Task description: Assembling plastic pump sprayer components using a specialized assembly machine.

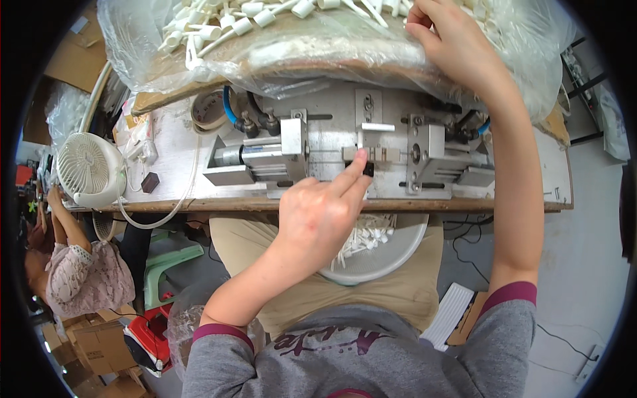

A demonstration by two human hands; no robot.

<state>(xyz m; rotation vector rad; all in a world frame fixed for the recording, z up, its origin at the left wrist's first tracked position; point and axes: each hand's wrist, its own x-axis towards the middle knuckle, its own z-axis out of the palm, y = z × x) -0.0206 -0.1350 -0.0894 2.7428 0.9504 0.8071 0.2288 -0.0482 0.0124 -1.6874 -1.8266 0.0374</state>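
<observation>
The metal press fixture (352,156) bolted to the wooden bench (166,132) is taken as the landmark. The left hand (318,219) is laid over the front edge of the fixture, its index finger and thumb brought together at the small central slot; a small dark piece (367,170) appears to be pinched there, though the tips are partly hidden and the grip cannot be confirmed. The remaining fingers are curled under.

Behind the fixture, a clear plastic bag (318,60) is spread over a board, heaped with white plastic parts (219,26). The right hand (451,40) is rested on that heap, fingers bent down into the parts; whether anything is clamped between them cannot be told.

In front of the fixture, below the bench edge, a round grey bowl (398,255) is held on the lap, with more white pieces (365,240) piled against its near side, partly covered by the left hand.

To the left of the fixture a tape roll (209,109) is seen, then a small dark block (150,182), and a white desk fan (89,169) at the bench end. Beyond the fan, lower left, another person in a patterned pink top (86,278) is seated. A green stool (169,262) is seen under the bench
</observation>
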